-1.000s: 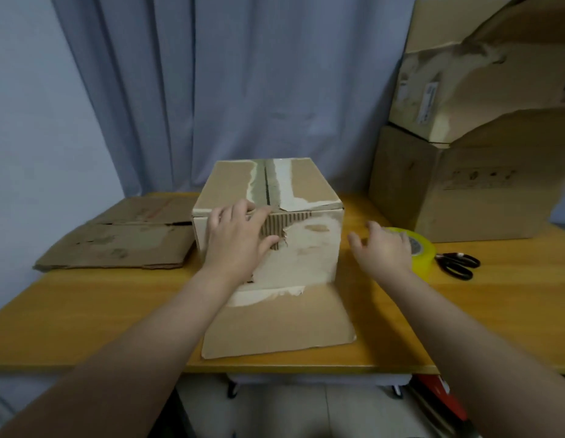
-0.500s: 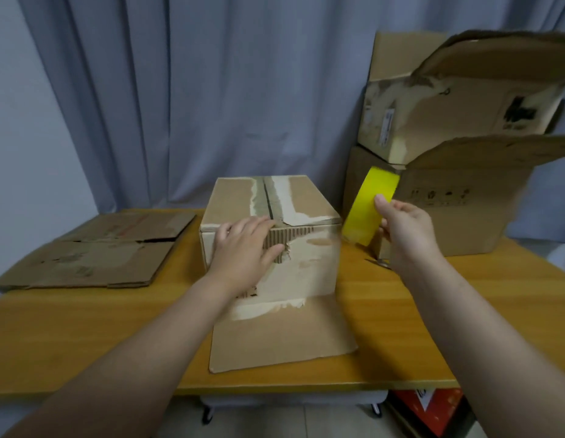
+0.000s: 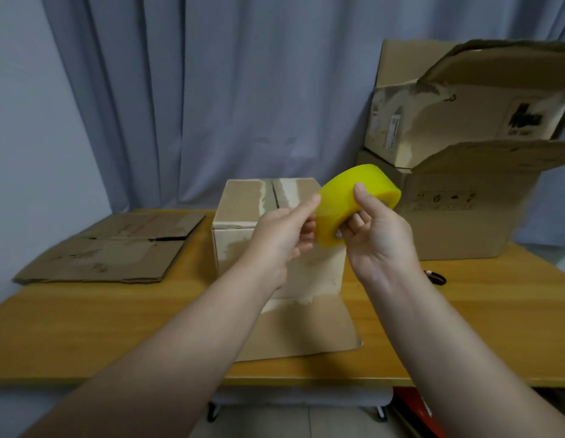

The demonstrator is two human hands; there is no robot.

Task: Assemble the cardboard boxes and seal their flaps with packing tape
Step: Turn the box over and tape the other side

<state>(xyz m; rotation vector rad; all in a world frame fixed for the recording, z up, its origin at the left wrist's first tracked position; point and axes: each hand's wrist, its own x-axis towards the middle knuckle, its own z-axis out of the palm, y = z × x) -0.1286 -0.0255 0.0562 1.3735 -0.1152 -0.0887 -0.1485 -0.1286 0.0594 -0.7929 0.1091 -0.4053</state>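
Table (image 3: 85,327), box (image 3: 243,200) on it, curtain (image 3: 211,90) behind (scissors (image 3: 435,277), perhaps)

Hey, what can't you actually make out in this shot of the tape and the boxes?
Head view only:
- Loose end of the tape roll: not visible; the left hand and right hand cover parts of the roll.
- The scissors: mostly hidden behind the right forearm.
- Front of the box: partly blocked by both hands.
- The stacked boxes: cut off by the right edge; printing too blurred to read.

Three boxes (image 3: 240,200) (image 3: 464,229) (image 3: 458,118) — one tape roll (image 3: 344,200)
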